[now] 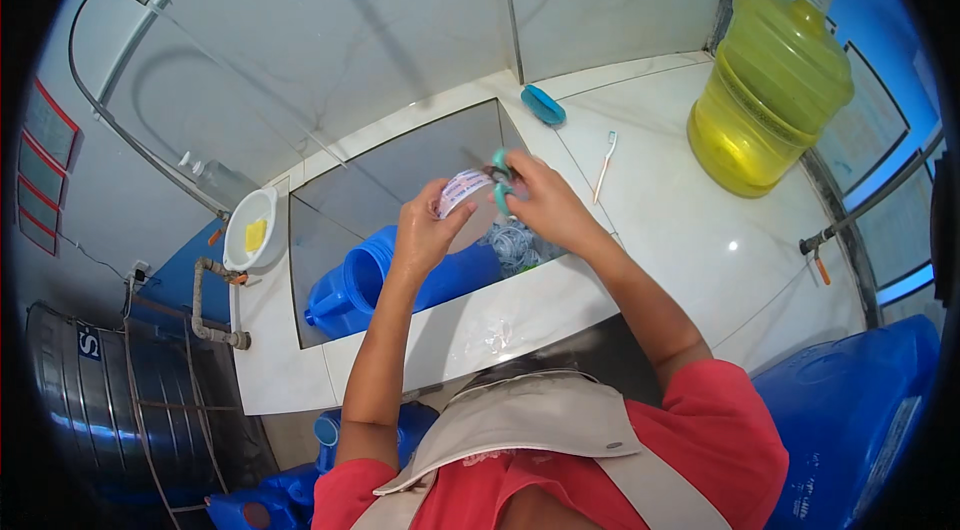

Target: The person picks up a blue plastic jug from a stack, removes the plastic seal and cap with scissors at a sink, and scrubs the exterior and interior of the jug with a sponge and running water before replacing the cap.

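Over the sink basin (pixel 390 192) my left hand (pixel 426 222) pinches a curved, pale printed strip (pixel 465 189) that bears writing. Teal-handled scissors (pixel 501 189) are in my right hand (pixel 544 204), with fingers through the handle loops. Their blades are blurred and lie close to the strip's right end; whether they touch it I cannot tell. Below my hands, a blue plastic container (pixel 367 275) with a wide round mouth lies on its side in the basin. Beside it is a tangled, pale bluish bundle (pixel 514 245).
A white bowl (pixel 274 230) holding a yellow sponge (pixel 256 236) stands left of the basin, near a clear pump bottle (pixel 221 181). Right of the basin lie a teal brush (pixel 543 105) and a toothbrush (pixel 606 162). Farther right stands a large yellow water jug (pixel 772 95).
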The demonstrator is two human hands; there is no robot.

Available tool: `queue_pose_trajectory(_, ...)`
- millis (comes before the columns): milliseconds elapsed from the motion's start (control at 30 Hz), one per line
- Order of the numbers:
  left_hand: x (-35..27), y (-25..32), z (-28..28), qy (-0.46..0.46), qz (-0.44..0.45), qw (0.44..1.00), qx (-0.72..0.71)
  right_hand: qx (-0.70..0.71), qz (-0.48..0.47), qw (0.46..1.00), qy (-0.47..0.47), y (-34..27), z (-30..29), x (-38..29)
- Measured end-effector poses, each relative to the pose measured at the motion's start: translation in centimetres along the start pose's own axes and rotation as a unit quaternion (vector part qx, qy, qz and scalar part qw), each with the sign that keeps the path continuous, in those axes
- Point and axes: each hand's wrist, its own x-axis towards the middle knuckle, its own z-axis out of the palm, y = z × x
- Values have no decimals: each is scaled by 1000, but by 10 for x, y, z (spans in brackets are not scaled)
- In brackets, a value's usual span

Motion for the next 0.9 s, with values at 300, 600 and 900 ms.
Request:
queue_pose_trajectory(300, 3, 11, -17, -83, -34, 996, -7, 18, -118, 986, -114, -8, -1, 23)
queue_pose_trajectory(600, -10, -9, -35, -15, 29, 995, 97, -36, -265, 955, 131, 0, 57, 49)
queue_pose_trajectory(900, -20, -38, -62, 83, 100, 951, -281, -170, -68, 958, 220, 150, 41, 136)
